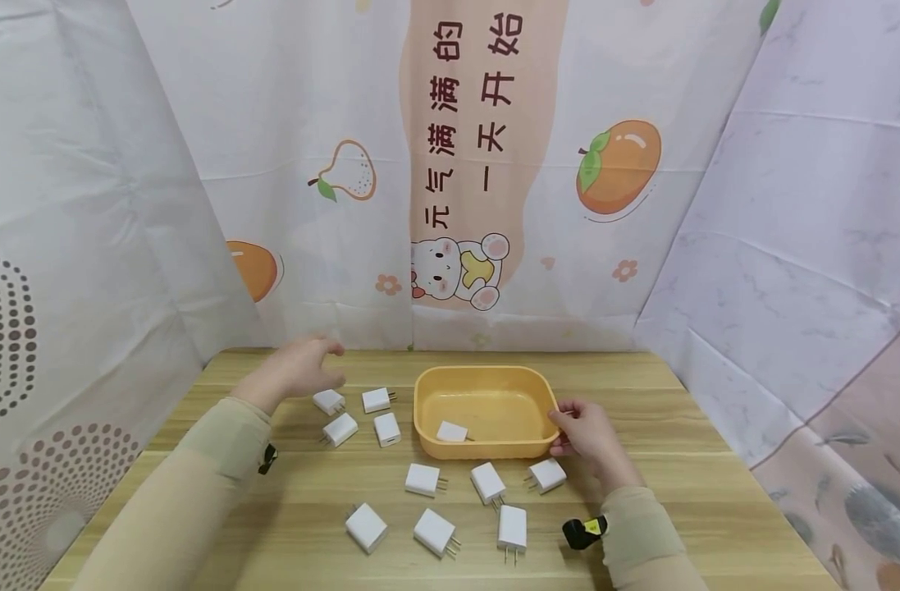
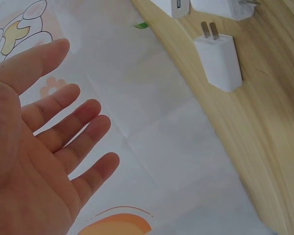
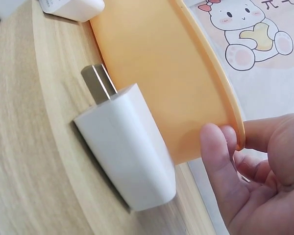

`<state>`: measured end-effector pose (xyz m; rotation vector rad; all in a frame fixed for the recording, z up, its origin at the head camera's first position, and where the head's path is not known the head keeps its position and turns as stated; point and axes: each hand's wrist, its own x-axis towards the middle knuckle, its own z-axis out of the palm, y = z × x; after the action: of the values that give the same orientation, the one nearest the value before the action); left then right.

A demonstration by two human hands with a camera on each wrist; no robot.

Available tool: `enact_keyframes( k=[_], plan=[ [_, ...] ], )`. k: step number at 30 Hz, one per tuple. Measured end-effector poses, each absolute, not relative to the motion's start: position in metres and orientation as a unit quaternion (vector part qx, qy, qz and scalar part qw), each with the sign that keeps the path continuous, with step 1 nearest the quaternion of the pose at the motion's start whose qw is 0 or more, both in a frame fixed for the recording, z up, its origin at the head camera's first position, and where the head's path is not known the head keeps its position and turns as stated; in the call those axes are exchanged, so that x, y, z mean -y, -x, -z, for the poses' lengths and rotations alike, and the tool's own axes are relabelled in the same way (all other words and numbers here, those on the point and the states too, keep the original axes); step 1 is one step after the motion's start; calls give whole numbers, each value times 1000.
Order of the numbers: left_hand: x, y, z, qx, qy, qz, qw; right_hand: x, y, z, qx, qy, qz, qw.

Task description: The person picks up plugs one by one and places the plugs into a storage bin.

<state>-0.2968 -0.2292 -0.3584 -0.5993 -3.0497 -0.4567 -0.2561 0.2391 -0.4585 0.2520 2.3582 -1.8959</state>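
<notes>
Done: we see one charger lying in the orange tray.
Left: ten chargers scattered on the worktop.
Left hand: grip spread, hovering over the nearest charger.
Right hand: grip pinching the tray rim.

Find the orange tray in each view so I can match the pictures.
Head: the tray sits at table centre, its right rim held by the right hand.
Left wrist: not in view.
Right wrist: the tray's wall fills the upper middle; fingertips grip its rim.
Shared landmark: the white charger lying just outside the tray by that hand.
</notes>
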Motion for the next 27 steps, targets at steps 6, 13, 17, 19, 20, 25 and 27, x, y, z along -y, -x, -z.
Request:
enact_keyframes(
  k=[6, 13, 17, 19, 20, 25, 27],
  plan=[
    [230, 299, 361, 970, 200, 133, -27, -240, 255, 458, -776, -84, 623, 50],
    [230, 303, 368, 969, 208, 114, -72, -240, 256, 458, -777, -85, 622, 48],
    [229, 305, 373, 970, 203, 101, -85, -240, 256, 458, -780, -86, 618, 46],
    [228, 306, 375, 969, 209, 97, -88, -240, 256, 458, -781, -84, 618, 46],
    [228, 306, 376, 969, 208, 96, -92, -239, 256, 458, -780, -83, 618, 48],
    [231, 306, 382, 968, 201, 99, -114, -238, 254, 457, -774, -83, 626, 53],
    [231, 307, 385, 968, 201, 99, -116, -238, 254, 457, -772, -85, 627, 52]
  ],
)
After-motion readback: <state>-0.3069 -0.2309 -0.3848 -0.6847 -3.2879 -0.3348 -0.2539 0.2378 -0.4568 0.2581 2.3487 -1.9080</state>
